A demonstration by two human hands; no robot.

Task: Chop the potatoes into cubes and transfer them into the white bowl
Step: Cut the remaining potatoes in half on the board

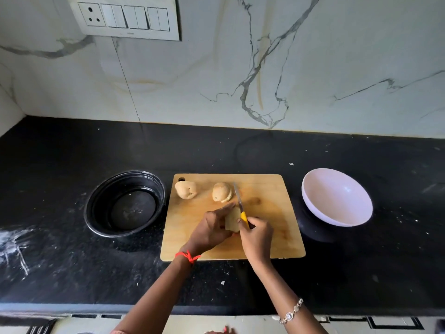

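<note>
A wooden cutting board [272, 237] lies on the black counter. On its far left sits a whole potato [185, 189]. Near the middle is a cut potato piece [221, 192]. My left hand [212, 229] holds a pale potato piece [233, 221] down on the board. My right hand [256, 235] grips a knife with a yellow handle [244, 217]. Its blade [238, 194] points away from me, just right of the held piece. The white bowl [337, 197] stands to the right of the board with nothing visible inside.
A black round bowl [125, 203] sits left of the board. White smears mark the counter [14, 242] at far left. A marble wall with a switch panel [125, 18] rises behind. The counter's front edge [216, 309] runs below my forearms.
</note>
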